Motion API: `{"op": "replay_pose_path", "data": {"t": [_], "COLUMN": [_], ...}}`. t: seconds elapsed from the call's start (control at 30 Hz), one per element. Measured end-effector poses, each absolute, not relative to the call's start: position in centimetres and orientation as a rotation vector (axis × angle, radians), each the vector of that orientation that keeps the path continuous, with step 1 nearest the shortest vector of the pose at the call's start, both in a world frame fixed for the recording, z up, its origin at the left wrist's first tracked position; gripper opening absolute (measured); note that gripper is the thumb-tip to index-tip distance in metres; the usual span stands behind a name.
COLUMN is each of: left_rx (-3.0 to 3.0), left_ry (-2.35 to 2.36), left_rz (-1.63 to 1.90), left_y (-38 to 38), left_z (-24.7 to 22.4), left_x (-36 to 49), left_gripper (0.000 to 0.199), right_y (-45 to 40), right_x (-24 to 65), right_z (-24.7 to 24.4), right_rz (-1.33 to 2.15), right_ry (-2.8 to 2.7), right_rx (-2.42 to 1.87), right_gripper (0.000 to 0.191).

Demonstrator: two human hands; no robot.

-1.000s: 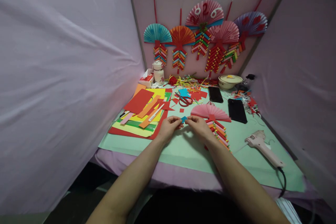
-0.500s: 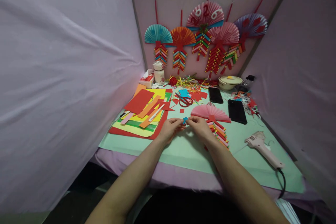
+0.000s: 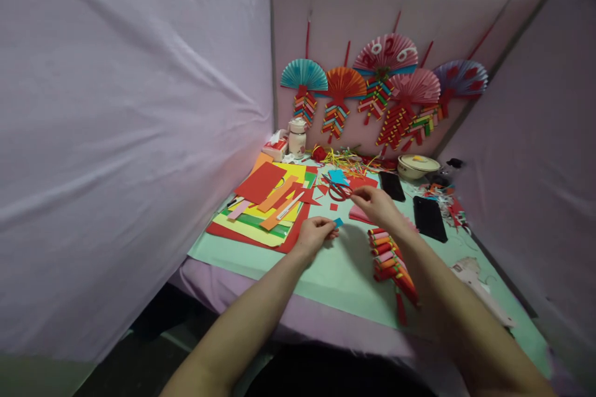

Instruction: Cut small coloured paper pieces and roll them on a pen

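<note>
A small blue paper piece [image 3: 338,223] is pinched between the thumb and finger of my left hand [image 3: 316,237], just above the table. My right hand [image 3: 376,206] reaches farther forward, its fingertips closed at the red handles of the scissors [image 3: 339,190], which lie on the table. Under my right forearm is a pink paper fan [image 3: 358,214], partly hidden. From it hangs a string of rolled paper firecrackers [image 3: 388,257] with a red tassel [image 3: 401,309]. A small red paper square [image 3: 334,206] lies between my hands and the scissors.
Stacked coloured paper [image 3: 261,183] with a white pen-like cutter [image 3: 289,206] lies left. Two black phones [image 3: 429,219], a lidded bowl [image 3: 418,166] and a glue gun [image 3: 484,291] are right. Paper scraps [image 3: 351,161] and a white jar [image 3: 297,138] stand behind; finished fans [image 3: 345,84] hang above.
My right hand has let go of the blue paper and moved forward to the scissors. My left hand keeps the paper. The view has tilted up and shifted left.
</note>
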State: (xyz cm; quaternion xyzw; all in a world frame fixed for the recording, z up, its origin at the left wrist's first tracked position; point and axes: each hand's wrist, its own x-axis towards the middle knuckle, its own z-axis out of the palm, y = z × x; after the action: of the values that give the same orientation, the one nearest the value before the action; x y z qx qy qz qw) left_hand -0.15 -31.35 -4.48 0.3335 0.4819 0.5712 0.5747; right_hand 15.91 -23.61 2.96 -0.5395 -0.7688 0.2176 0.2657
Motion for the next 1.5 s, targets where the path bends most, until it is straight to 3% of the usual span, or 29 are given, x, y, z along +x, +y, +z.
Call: {"op": "replay_pose_path", "data": {"t": [0.13,0.33,0.53,0.77,0.9,1.1,1.27,1.5], "left_rx": [0.763,0.732,0.735,0.698,0.661,0.613,0.601,0.583], "left_ry": [1.137,1.155,1.143,1.142,1.119,1.102,1.098,1.033], "left_rz": [1.347,1.370,1.380,1.430,1.473,1.491,1.485,1.395], "left_y": [-31.2,-31.2,-31.4,-31.2,-31.1,-31.2,-31.5,-31.6], "left_z": [-4.5,-4.1,-3.8,-3.6,-2.9,-1.8,-1.1,-0.8], "left_x": [-0.2,-0.5,-0.7,-1.2,-2.3,-3.3,-3.5,-4.0], "left_gripper": [0.025,0.019,0.017,0.019,0.022,0.023,0.021,0.016], "right_y": [-19.0,-15.7,-15.2,-18.4,-24.7,-32.4,-33.4,-33.7], "right_x": [13.1,9.2,9.3,13.3,15.6,15.6,15.2,15.6], "right_z": [4.0,1.7,2.0,5.5,4.4,-0.4,-2.7,-2.2], "right_rz": [0.421,0.340,0.351,0.771,0.979,1.359,1.438,1.461], "right_ry": [-2.284,-2.429,-2.380,-2.242,-2.113,-1.693,-1.840,-1.852], "right_rx": [-1.670,-1.900,-1.955,-1.733,-1.420,-1.050,-1.131,-1.212], "right_gripper": [0.015,0.032,0.032,0.016,0.011,0.030,0.026,0.034]}}
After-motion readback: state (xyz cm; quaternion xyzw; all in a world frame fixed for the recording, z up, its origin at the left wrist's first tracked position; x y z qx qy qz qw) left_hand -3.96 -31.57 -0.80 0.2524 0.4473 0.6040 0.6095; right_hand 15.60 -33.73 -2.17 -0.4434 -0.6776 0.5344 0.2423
